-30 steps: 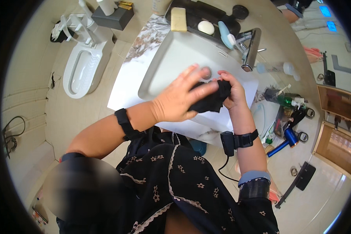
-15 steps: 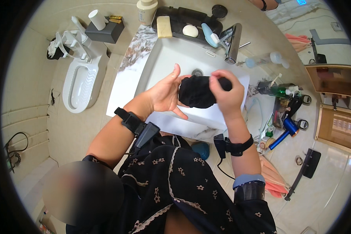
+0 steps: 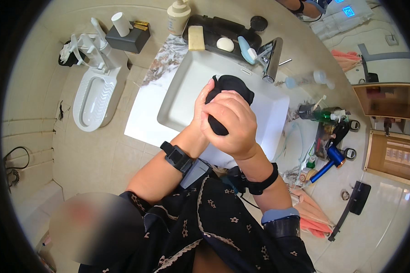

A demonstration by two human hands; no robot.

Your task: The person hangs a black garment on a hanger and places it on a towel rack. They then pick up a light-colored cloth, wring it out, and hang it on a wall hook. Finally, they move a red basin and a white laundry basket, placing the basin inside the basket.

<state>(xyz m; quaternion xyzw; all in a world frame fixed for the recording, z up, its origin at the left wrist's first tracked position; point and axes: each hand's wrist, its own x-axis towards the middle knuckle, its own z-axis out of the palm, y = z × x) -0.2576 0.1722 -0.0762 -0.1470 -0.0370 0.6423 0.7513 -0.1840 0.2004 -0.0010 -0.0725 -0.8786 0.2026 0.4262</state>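
Observation:
Over the white sink [image 3: 177, 100], both of my hands press a bunched black cloth [image 3: 236, 86] between them. My right hand [image 3: 234, 120] is on top, its fingers curled over the cloth's middle. From the left side my left hand [image 3: 199, 109] supports it, thumb up along the cloth's edge and most of its fingers hidden. One lobe of the cloth sticks out beyond the hands, and a smaller bulge shows below the right palm. What kind of cloth item it is cannot be made out.
Behind the sink stands a chrome faucet [image 3: 272, 59], beside a black tray holding a yellow soap bar [image 3: 196, 38], a round white soap [image 3: 225, 44] and a blue-handled brush [image 3: 246, 50]. A pump bottle [image 3: 178, 17] is left of these. At right lies a blue hair dryer [image 3: 329, 164].
My right hand has come left and closed over the cloth's middle. My left hand, spread before, now wraps its side. The cloth is squeezed and turned more upright.

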